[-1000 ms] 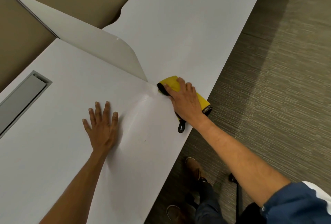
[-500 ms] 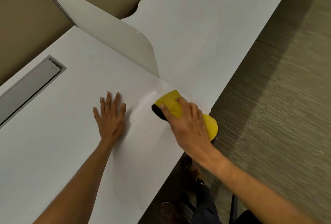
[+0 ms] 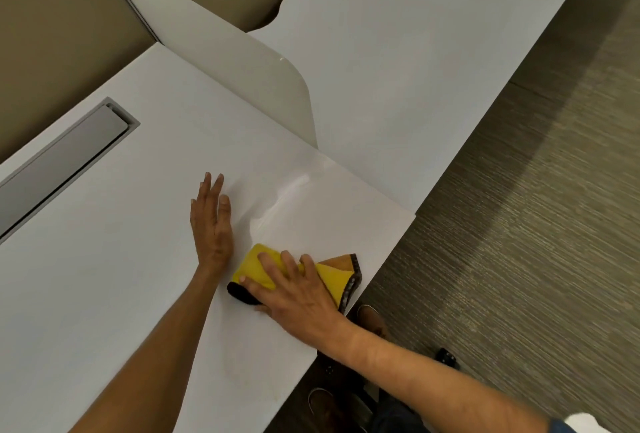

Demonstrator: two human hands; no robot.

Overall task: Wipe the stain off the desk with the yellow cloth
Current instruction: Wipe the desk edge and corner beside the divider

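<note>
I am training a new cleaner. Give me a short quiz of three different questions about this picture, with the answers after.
1. True or false: the left hand lies flat on the desk and touches no cloth.
2. Which hand presses the yellow cloth? A) left B) right C) both
3. Fill in: the cloth lies near the desk's ____ edge, close to the floor side.

Key
1. True. Its palm is down and its fingers are stretched out, beside the cloth.
2. B. The right hand covers the cloth, fingers spread on top.
3. Front, the edge nearest the person.
</note>
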